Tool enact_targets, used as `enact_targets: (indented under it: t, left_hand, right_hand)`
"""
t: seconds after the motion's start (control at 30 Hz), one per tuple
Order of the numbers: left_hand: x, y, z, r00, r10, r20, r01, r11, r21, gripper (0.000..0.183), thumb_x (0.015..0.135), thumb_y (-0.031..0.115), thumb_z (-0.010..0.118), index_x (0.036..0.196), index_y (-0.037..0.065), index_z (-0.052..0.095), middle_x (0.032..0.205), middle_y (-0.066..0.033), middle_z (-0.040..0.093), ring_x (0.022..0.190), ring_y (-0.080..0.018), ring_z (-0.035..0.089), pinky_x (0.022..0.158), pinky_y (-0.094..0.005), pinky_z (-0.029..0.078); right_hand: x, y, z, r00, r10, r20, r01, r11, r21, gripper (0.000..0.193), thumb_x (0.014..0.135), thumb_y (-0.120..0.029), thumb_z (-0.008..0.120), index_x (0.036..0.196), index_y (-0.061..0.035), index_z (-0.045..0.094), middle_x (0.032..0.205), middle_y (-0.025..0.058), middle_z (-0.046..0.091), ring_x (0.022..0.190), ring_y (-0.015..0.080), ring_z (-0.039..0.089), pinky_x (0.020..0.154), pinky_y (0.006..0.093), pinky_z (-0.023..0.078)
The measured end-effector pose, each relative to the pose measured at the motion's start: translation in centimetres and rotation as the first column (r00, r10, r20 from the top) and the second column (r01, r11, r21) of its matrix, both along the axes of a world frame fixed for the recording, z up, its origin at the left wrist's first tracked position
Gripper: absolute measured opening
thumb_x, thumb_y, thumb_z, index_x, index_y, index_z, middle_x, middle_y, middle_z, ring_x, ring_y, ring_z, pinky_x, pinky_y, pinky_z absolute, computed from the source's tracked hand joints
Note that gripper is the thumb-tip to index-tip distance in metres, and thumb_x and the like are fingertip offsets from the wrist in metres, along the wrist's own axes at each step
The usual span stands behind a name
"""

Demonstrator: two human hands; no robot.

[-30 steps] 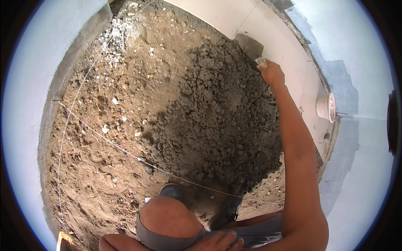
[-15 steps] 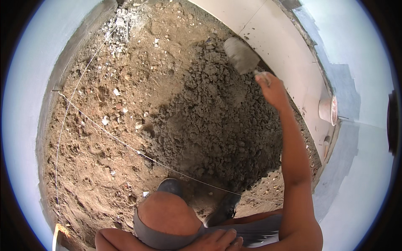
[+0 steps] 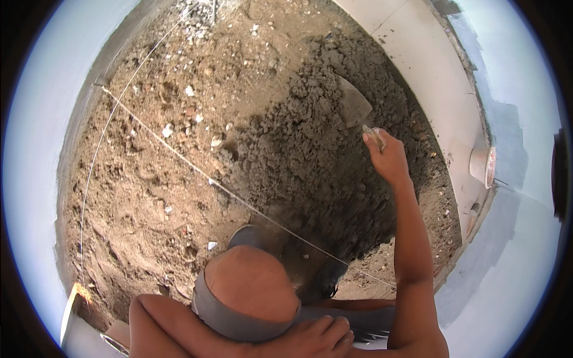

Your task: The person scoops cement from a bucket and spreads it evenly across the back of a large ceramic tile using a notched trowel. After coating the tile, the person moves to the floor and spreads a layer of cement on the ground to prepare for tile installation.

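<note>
Left hand (image 3: 316, 336): resting on the bent knee (image 3: 253, 283), fingers loosely curled, holding nothing.
Taut string (image 3: 239, 197): stretched across the brown soil (image 3: 137, 179), just past the knee.
Right hand (image 3: 389, 158): arm stretched out, fist wrapped round the trowel's handle.
Trowel (image 3: 353, 107): blade lying on the dark grey mortar heap (image 3: 316, 161).
Far side: pale wall (image 3: 418, 65) beyond the heap.

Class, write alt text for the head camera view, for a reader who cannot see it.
The person's right hand holds a trowel against a heap of dark grey damp mortar on brown, stony soil. The left hand rests by the bent knee, and a taut string line crosses the ground between pale walls.
</note>
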State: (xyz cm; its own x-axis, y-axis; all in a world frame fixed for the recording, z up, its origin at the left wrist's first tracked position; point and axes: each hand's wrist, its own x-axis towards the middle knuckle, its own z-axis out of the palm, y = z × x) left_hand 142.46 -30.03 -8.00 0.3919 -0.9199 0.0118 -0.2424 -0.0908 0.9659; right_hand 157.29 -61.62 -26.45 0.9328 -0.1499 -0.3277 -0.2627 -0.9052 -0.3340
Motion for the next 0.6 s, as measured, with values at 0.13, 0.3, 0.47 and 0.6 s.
enact_targets:
  t: [0.13,0.3,0.47,0.6]
  left_hand:
    - [-0.7,-0.2,0.2,0.998,-0.024,0.060,0.026,0.999,-0.027,0.049,0.087,0.032,0.051,0.119,-0.005,0.056,0.120,-0.0231,0.054,0.102,-0.0329,0.054,0.088,-0.0412,0.045]
    - [-2.4,-0.4,0.6,0.965,-0.060,0.257,0.062,0.998,-0.001,0.050,0.087,0.033,0.051,0.119,-0.005,0.055,0.120,-0.0233,0.054,0.101,-0.0326,0.054,0.088,-0.0420,0.045]
    - [-3.5,-0.6,1.2,0.994,-0.008,0.113,0.016,0.998,-0.067,0.052,0.085,0.030,0.054,0.123,-0.005,0.054,0.125,-0.0258,0.052,0.104,-0.0352,0.053,0.087,-0.0437,0.048]
    - [-4.7,-0.9,0.8,0.985,-0.089,0.147,0.100,0.993,-0.068,0.052,0.083,0.027,0.055,0.124,-0.005,0.054,0.128,-0.0272,0.050,0.107,-0.0363,0.052,0.087,-0.0425,0.049]
  right_hand:
    - [-2.6,1.8,1.2,0.995,0.090,0.033,-0.090,0.996,-0.019,0.051,0.095,-0.043,0.059,0.119,0.0013,0.065,0.088,0.0204,0.070,0.080,0.0346,0.069,0.071,0.0442,0.052]
    - [-3.4,0.7,1.5,0.977,-0.118,0.179,0.135,0.987,-0.085,0.052,0.096,-0.043,0.057,0.123,0.0006,0.061,0.097,0.0218,0.069,0.089,0.0366,0.068,0.076,0.0461,0.053]
    - [-5.1,-5.1,0.2,0.886,-0.414,0.210,0.458,0.853,-0.252,0.053,0.097,-0.044,0.055,0.127,-0.0008,0.057,0.112,0.0229,0.065,0.103,0.0396,0.064,0.085,0.0495,0.052]
    - [-6.2,-7.3,-2.2,0.904,-0.411,0.119,0.426,0.889,-0.169,0.056,0.097,-0.044,0.056,0.130,0.0016,0.056,0.117,0.0234,0.064,0.109,0.0405,0.062,0.088,0.0513,0.051]
